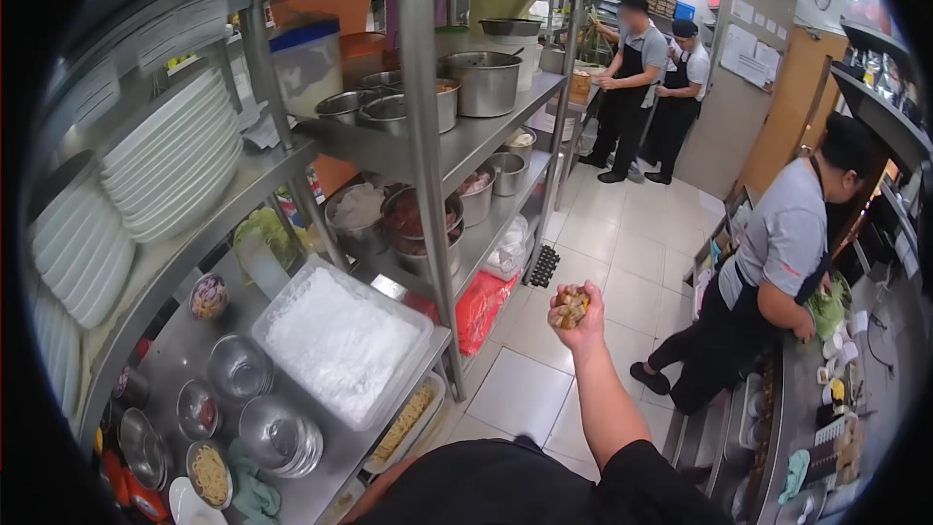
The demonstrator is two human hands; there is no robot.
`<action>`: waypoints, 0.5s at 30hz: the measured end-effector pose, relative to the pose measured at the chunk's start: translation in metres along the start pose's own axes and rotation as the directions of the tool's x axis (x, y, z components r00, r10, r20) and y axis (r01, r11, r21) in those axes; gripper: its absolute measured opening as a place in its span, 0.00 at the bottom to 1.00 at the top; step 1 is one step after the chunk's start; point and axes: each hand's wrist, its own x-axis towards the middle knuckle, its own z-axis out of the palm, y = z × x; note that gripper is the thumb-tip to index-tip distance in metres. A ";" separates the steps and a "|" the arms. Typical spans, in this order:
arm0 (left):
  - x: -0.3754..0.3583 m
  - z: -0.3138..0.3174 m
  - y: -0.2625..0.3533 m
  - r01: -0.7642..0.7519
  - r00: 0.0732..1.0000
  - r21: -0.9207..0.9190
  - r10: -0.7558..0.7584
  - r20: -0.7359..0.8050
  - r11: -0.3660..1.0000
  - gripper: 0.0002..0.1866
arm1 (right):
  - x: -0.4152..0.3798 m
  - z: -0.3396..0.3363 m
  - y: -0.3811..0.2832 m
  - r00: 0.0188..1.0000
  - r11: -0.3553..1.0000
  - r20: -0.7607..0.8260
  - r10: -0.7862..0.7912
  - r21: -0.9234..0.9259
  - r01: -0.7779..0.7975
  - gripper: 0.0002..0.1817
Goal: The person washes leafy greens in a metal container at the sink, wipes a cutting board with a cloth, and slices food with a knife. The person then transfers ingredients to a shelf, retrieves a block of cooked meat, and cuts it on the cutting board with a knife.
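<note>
My right hand (580, 326) is stretched out in front of me over the tiled floor, palm up. Its fingers curl around a small heap of brownish-yellow food chunks (571, 306), whose kind is too small to make out. Only a strip of my left forearm (374, 498) shows at the bottom, beside the steel counter, and the left hand itself is hidden. Left of my body, a clear plastic tub of white powder (335, 340) rests on that steel counter (330, 437). Below its edge is a tray of yellowish food (403, 423).
Metal bowls (277, 433) and a bowl of noodles (209, 474) stand on the counter. Stacked white plates (175, 160) fill the left shelf; pots (479, 83) line the rack. A person (777, 243) works at the right counter, and two people (637, 78) stand farther back.
</note>
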 end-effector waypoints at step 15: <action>0.011 0.046 0.092 0.484 0.740 -0.438 -0.622 -0.257 0.757 0.24 | 0.410 0.141 -0.056 0.940 0.962 0.266 0.212 -0.228 -0.152 0.12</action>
